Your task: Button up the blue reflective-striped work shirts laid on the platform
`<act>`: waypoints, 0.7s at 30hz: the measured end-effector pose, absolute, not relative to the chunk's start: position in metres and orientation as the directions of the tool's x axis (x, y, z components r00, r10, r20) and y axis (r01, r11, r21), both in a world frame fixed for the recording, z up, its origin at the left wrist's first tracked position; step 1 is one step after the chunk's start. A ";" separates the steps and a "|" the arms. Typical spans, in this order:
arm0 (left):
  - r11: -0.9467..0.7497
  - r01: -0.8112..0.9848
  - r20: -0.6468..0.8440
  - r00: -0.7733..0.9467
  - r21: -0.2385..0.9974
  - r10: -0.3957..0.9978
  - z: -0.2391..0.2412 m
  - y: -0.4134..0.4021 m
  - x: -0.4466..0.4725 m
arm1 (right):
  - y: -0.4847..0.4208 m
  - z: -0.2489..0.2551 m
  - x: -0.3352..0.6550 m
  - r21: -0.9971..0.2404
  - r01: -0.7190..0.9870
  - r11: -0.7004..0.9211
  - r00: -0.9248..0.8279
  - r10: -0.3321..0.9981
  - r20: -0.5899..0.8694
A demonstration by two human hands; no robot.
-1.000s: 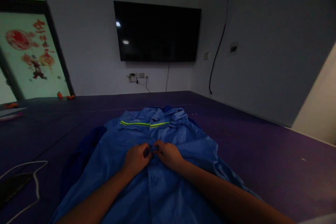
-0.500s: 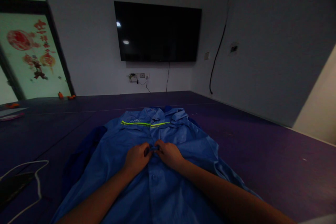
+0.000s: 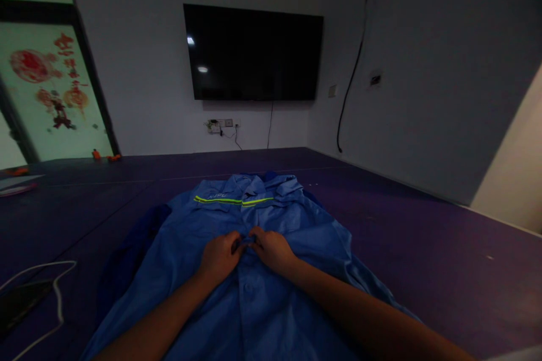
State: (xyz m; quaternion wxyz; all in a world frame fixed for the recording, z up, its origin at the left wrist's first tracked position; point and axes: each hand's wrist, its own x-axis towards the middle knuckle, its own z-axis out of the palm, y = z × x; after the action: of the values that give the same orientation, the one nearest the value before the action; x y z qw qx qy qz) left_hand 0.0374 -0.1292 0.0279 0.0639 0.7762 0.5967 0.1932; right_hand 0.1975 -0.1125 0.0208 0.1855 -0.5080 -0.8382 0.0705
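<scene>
A blue work shirt (image 3: 212, 293) with a yellow-green stripe across its chest lies front up, collar pointing away from me. Both of my hands meet at its front placket, below the stripe. My left hand (image 3: 222, 254) pinches the fabric with thumb and fingertips. Facing it, my right hand (image 3: 271, 248) grips the same strip of cloth from the other side. Whether a button sits between the fingertips is hidden. Nearer to me on the placket a round button (image 3: 248, 287) shows. Darker blue cloth (image 3: 127, 254) sticks out from beneath the shirt's left side.
The shirt rests on a wide purple surface (image 3: 423, 248). At left lie a dark flat device (image 3: 23, 304) and a white cable (image 3: 59, 299). Small orange things (image 3: 96, 154) sit by the door. A television (image 3: 254, 53) hangs on the far wall, and a black cable (image 3: 352, 79) dangles at right.
Both hands keep hold of the placket in nearly the same place. The view has shifted very slightly; the shirt lies as before.
</scene>
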 end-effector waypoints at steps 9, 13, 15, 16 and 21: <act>-0.301 0.891 0.241 0.227 0.340 0.944 0.025 -0.128 0.037 | -0.114 0.024 0.197 -0.294 0.835 0.465 -0.412 0.883 0.225; -0.301 0.890 0.248 0.223 0.342 0.943 0.025 -0.128 0.038 | -0.115 0.024 0.197 -0.276 0.836 0.475 -0.425 0.877 0.223; -0.294 0.890 0.242 0.217 0.349 0.946 0.025 -0.128 0.038 | -0.115 0.024 0.197 -0.278 0.836 0.473 -0.423 0.879 0.221; -0.291 0.888 0.239 0.215 0.355 0.947 0.025 -0.127 0.038 | -0.115 0.024 0.197 -0.280 0.836 0.471 -0.422 0.880 0.219; -0.296 0.865 0.238 0.213 0.406 0.948 0.023 -0.125 0.036 | -0.116 0.024 0.197 -0.275 0.833 0.479 -0.431 0.875 0.220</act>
State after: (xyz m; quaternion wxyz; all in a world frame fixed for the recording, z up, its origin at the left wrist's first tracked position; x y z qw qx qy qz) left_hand 0.0360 -0.1254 0.0232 0.0927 0.7731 0.5861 0.2240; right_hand 0.1970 -0.1155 0.0237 0.1679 -0.5064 -0.8435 0.0624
